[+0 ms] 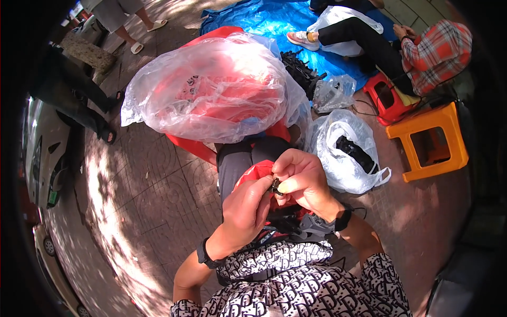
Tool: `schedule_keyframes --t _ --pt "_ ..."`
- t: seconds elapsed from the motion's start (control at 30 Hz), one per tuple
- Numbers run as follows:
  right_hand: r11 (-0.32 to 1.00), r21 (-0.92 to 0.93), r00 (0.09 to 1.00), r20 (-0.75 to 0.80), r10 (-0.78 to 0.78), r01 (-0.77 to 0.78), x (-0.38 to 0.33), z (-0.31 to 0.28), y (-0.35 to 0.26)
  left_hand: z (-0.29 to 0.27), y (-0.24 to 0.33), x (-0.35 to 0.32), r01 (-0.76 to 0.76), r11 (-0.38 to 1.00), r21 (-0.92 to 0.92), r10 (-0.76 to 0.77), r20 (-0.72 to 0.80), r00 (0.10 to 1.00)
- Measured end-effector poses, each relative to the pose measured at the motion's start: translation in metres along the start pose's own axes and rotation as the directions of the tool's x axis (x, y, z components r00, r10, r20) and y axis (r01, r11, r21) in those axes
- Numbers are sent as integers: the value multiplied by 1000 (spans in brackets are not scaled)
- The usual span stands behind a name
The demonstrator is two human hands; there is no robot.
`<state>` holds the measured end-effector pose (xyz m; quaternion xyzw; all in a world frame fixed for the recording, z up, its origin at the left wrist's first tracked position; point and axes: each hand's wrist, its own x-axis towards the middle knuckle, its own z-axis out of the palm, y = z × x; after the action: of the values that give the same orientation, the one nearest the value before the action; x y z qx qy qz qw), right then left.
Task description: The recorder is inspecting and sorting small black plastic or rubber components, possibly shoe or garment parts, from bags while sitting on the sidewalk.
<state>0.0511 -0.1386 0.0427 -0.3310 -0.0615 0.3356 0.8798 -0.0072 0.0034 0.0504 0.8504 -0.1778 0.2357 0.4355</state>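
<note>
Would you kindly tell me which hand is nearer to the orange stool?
Right. The right hand is below and left of the orange stool in the picture; the left hand is farther left.

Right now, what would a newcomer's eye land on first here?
First, the big clear plastic bag with red showing through, filling the upper middle just beyond the person's knees. Next, the bright blue sheet on the ground at the top, and the orange stool at the right. Then the lower middle, where the left hand and right hand meet at a small dark part.
</note>
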Motion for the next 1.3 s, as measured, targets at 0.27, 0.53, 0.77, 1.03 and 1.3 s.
schedule_keyframes --t 0.27,0.53,0.77,1.03,1.3 --pt "967 -238 981 -148 -127 89 -3 6 -7 5 -2 -2 -135 991 9 135 16 991" --pt "965 -263 998 55 -4 18 -2 -7 -12 -5 1 4 -83 996 22 82 57 995" --pt "798 -600 996 83 -9 57 1 -9 -13 -4 3 -8 100 986 -136 -87 104 991" --pt "140 -751 710 523 -471 645 15 -8 -5 -4 10 -10 719 282 -635 -541 514 666" --pt "-170 -641 518 725 -454 748 19 -24 -7 7 18 -6 728 -203 -655 -449 723 525"
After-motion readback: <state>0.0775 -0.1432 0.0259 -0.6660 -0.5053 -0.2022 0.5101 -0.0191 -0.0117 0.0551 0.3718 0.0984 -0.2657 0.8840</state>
